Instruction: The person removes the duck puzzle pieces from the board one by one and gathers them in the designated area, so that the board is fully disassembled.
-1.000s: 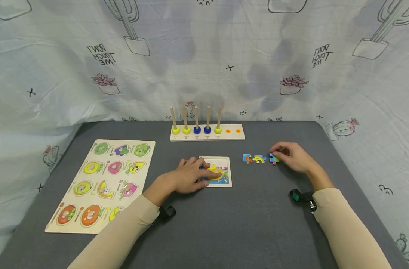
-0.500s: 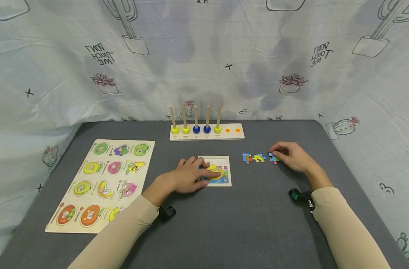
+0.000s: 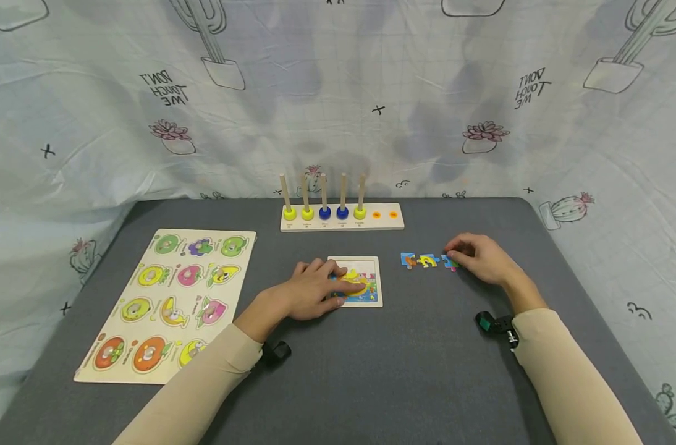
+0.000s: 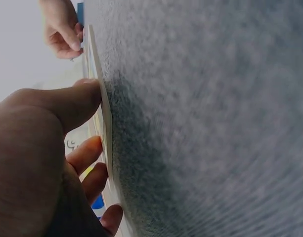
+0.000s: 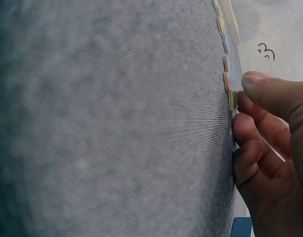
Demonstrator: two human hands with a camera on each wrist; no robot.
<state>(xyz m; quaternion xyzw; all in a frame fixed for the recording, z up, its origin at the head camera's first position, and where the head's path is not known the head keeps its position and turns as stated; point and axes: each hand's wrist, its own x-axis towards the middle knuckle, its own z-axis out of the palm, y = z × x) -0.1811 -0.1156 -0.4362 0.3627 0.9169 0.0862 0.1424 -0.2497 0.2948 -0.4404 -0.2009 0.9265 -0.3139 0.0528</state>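
My left hand (image 3: 310, 290) rests with spread fingers on a small square jigsaw tray (image 3: 380, 281). Its thumb lies along the near edge in the left wrist view, and its fingers hide the left part of the picture. A yellow shape on blue shows in the tray's lower part; the upper part is pale. My right hand (image 3: 482, 258) pinches a blue, green and pink puzzle piece (image 3: 448, 262) low at the table, between thumb and forefinger. Left of it lie a yellow and blue piece (image 3: 427, 261) and a blue and orange piece (image 3: 407, 259), in a row.
A large fruit peg board (image 3: 177, 309) lies at the left, partly under the left sleeve. At the back stands a white base with upright wooden pegs (image 3: 343, 219) and yellow and blue rings. A patterned curtain (image 3: 338, 93) hangs behind the grey table (image 3: 371, 383).
My right hand has slid the puzzle piece slightly left, up close to the yellow and blue one. The left hand stays on the tray.
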